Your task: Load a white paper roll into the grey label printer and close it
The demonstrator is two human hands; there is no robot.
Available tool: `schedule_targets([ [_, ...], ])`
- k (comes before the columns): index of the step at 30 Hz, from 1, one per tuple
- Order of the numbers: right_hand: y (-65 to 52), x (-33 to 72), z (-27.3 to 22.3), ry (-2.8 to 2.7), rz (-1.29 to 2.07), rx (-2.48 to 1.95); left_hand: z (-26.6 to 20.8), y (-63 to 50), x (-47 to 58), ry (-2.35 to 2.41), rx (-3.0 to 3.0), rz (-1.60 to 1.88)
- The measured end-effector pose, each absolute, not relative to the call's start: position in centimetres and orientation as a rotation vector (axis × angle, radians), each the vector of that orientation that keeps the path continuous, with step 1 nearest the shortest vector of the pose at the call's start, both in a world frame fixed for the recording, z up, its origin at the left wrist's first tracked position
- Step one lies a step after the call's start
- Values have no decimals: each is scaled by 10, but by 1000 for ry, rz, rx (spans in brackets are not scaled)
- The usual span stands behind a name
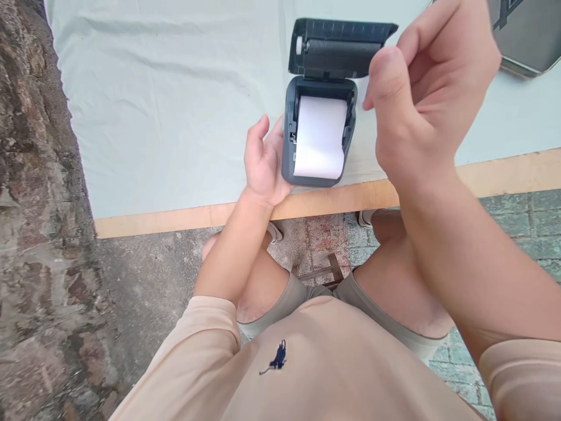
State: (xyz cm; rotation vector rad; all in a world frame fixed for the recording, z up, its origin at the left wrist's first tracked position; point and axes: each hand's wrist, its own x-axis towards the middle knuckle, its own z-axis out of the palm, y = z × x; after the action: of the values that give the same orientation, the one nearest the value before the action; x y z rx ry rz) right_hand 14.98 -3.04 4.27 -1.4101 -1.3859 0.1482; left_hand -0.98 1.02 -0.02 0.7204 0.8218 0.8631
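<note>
A small dark portable printer (pixel 287 158) is tilted toward me over the table's front edge, with its lid (pixel 342 55) raised. Inside its compartment a roll of white paper (pixel 319 137) shows, the loose end curling at the bottom. My left hand (pixel 267 158) supports the printer from its left side, thumb up and the other fingers partly hidden behind the body. At the lid's right edge, my right hand (pixel 429 88) is closed, the thumb and bent fingers pressed to the lid's corner. A black roller runs along the inside of the lid.
A table (pixel 175 217) with a pale cloth (pixel 175 117) lies in front of me. Part of a dark metallic case or tray (pixel 528 38) stands at the back right. A rough stone wall (pixel 39 204) borders the left side. Under the table edge is a wooden stool part (pixel 335 269).
</note>
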Motion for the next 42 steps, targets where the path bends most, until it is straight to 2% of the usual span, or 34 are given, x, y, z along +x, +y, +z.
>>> schedule_targets([
  [4, -27, 149, 45, -1674, 247, -1503, 2, 8, -10, 864, 725, 840],
  [10, -18, 155, 44, -1921, 347, -1958, 0, 7, -10, 835, 737, 838],
  [15, -15, 157, 49, -2004, 525, -2046, -3, 6, -9, 732, 805, 744],
  [24, -13, 158, 64, -1967, 499, -1953, -7, 7, -8, 604, 806, 750],
  [29, -39, 180, 70, -1633, 549, -1605, -9, 10, -9, 681, 792, 753],
  [32, -51, 200, 58, -1525, 475, -1499, -8, 12, -10, 674, 753, 705],
  [35, -58, 216, 35, -1568, 359, -1611, -7, 13, -10, 621, 726, 684],
  [39, -64, 228, 11, -1709, 492, -1770, -6, 13, -9, 606, 742, 673],
  [42, -63, 234, 10, -1651, 543, -1711, -4, 13, -7, 645, 758, 689],
])
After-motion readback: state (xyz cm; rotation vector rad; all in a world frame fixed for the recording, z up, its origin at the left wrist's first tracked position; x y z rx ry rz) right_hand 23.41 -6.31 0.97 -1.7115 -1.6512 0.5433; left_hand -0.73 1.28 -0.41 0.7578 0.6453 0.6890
